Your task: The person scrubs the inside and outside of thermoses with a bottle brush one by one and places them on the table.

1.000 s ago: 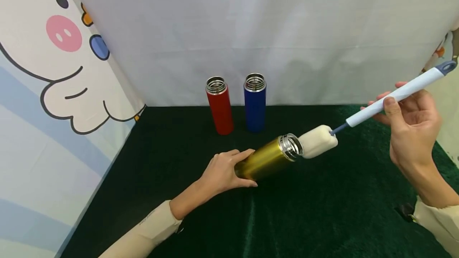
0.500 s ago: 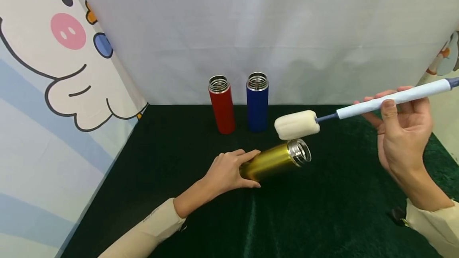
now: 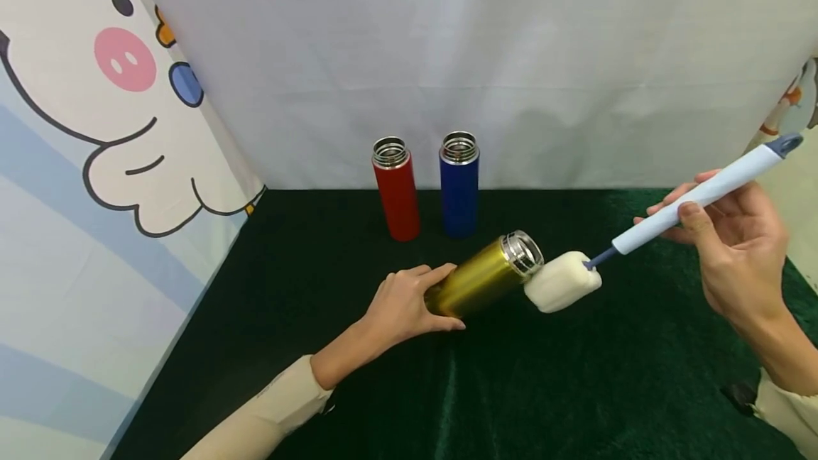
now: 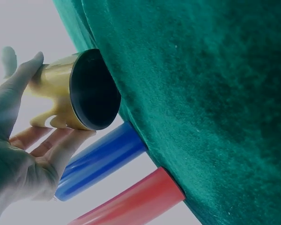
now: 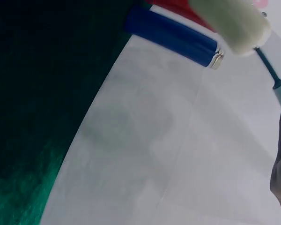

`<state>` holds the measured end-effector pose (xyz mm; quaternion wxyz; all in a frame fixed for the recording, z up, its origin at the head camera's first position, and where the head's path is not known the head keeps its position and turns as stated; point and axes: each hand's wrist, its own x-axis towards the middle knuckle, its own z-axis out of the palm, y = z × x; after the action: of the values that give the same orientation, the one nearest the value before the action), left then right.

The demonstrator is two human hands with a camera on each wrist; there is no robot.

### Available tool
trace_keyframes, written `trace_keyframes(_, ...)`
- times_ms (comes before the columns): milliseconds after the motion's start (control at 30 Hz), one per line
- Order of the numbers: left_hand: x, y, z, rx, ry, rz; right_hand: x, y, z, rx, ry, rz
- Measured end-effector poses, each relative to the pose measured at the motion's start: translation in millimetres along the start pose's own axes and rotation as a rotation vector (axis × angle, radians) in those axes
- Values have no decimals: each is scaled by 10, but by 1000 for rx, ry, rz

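Note:
My left hand (image 3: 404, 307) grips a gold bottle (image 3: 481, 279) round its lower part. The bottle leans to the right, its bare metal mouth facing up and right; in the left wrist view its dark base (image 4: 96, 91) shows. My right hand (image 3: 735, 247) pinches the pale blue handle of a bottle brush (image 3: 699, 197) between thumb and fingers. The brush's white sponge head (image 3: 562, 282) is outside the bottle, right at the lower side of its rim. In the right wrist view the sponge head appears at the top, with part of my right hand at the edge.
A red bottle (image 3: 397, 197) and a blue bottle (image 3: 459, 190) stand upright and lidless at the back of the dark green cloth (image 3: 562, 389). Behind them hangs a white curtain (image 3: 358, 34). A cartoon-printed panel (image 3: 57, 183) rises along the left side.
The sponge head went from beside the gold bottle's mouth to above its rim, then down to the rim's lower right. The gold bottle dipped and tilted up again; both hands keep their holds.

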<state>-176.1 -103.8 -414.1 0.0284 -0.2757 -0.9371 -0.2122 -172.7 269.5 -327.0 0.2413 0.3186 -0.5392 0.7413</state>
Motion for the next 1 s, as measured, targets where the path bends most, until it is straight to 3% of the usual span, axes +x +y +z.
trace_keyframes(167, 7, 22, -2, 7, -10, 0, 13, -15, 104, 214, -8, 44)
trace_keyframes(333, 0, 33, -8, 18, -18, 20, 54, 12, 214, 271, 78, 33)
trace_keyframes(533, -19, 17, -14, 8, -15, 26, 82, 97, 263, 245, 214, 1)
trace_keyframes(667, -38, 27, -10, 23, -28, 57, 96, 150, 224, 175, 250, -4)
trace_keyframes(1000, -22, 1, -5, 23, -17, 68, 90, 153, -41, 32, 150, 18)
